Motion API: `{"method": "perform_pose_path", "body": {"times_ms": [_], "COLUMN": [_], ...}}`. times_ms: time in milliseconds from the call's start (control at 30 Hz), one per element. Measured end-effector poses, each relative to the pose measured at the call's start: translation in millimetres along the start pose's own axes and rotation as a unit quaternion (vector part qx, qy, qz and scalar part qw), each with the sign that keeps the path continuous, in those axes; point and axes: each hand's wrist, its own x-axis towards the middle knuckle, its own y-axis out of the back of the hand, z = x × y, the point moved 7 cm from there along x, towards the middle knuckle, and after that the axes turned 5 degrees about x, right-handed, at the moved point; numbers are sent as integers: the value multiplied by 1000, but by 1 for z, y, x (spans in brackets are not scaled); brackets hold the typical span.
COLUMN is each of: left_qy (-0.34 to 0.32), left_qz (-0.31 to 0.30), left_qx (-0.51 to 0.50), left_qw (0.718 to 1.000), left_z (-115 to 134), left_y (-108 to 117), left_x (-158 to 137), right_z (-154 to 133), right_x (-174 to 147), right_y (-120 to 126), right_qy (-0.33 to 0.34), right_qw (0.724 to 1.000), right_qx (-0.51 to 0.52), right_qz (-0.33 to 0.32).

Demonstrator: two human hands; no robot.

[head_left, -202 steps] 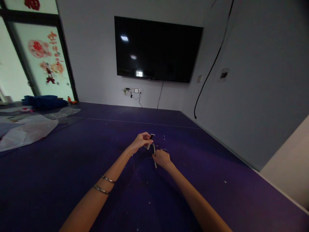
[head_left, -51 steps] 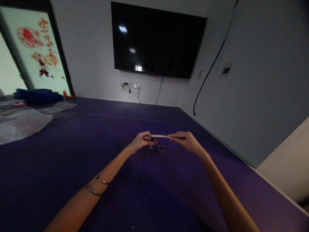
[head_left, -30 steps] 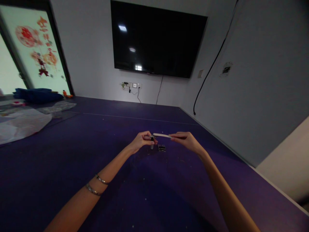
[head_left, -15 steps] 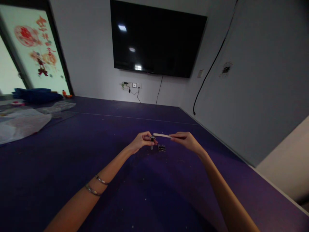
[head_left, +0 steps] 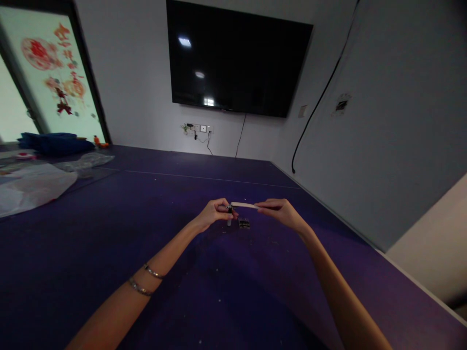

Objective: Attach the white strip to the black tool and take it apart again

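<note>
Near the middle of the view, my left hand is closed on a small upright dark-and-grey cylindrical piece, too small to name. Between the fingertips of my right hand is a thin, flat white strip, held level. The strip's left end meets or nearly meets the top of the piece in my left hand. On the purple surface, just below the strip, lies a small dark object with several light parts.
A white plastic sheet and a dark blue cloth bundle lie at the left. A large television hangs on the wall ahead. A black cable dangles down the right wall. Small white specks dot the purple surface.
Both hands stay in nearly the same place. The strip's left end has dipped very slightly toward the top of the piece in my left hand.
</note>
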Motion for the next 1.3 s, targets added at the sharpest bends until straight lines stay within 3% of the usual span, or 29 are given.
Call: {"method": "perform_pose_path", "body": {"times_ms": [267, 567, 867, 1100, 1300], "left_qy": [-14, -8, 5, 11, 12], "left_qz": [-16, -6, -16, -16, -12], "left_qx": [1, 16, 15, 11, 14], "left_qw": [1000, 1000, 1000, 1000, 1000], "left_z": [-2, -3, -10, -12, -13], "left_y": [-2, 0, -1, -1, -2], "left_x": [0, 1, 1, 3, 2], "right_z": [5, -11, -11, -25, -15], "right_x": [0, 0, -1, -1, -1], "right_y": [1, -3, 2, -4, -1], "right_qy": [-8, 10, 8, 17, 12], "right_qw": [1000, 999, 999, 999, 998], "right_qx": [-20, -26, -51, -45, -63], "right_qz": [7, -25, 6, -25, -19]}}
